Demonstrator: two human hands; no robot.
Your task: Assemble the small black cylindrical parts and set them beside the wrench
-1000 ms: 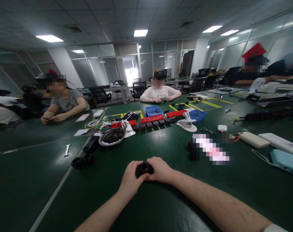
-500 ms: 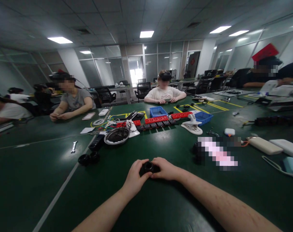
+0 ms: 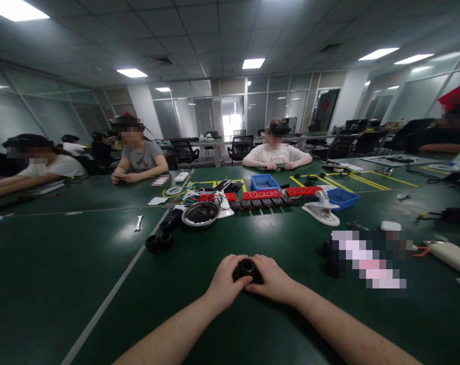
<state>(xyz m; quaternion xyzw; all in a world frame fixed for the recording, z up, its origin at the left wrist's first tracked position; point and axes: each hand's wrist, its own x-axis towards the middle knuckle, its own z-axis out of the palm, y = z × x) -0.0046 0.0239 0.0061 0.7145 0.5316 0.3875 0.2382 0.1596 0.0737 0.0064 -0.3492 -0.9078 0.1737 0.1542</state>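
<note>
A small black part with a round opening on top point(image 3: 247, 265) is held at the green table, low in the middle of the view. My left hand point(image 3: 230, 280) wraps round its left side, the thumb in front. My right hand point(image 3: 271, 279) grips its right side, with its thumb close to the left one. The fingers cover much of the part's sides. Two black round pieces point(image 3: 159, 242) stand to the left, next to a black box-like item point(image 3: 173, 218).
Further back are a metal bowl point(image 3: 200, 214), red power strips point(image 3: 262, 194), blue bins point(image 3: 264, 181), a white clamp point(image 3: 321, 209) and cables. A wrench point(image 3: 139, 223) lies left; a cream power bank point(image 3: 452, 259) is right. People sit around the table.
The camera view has turned left, so the surroundings appear further right. Both hands still hold the black part, and the fingers have shifted slightly round it.
</note>
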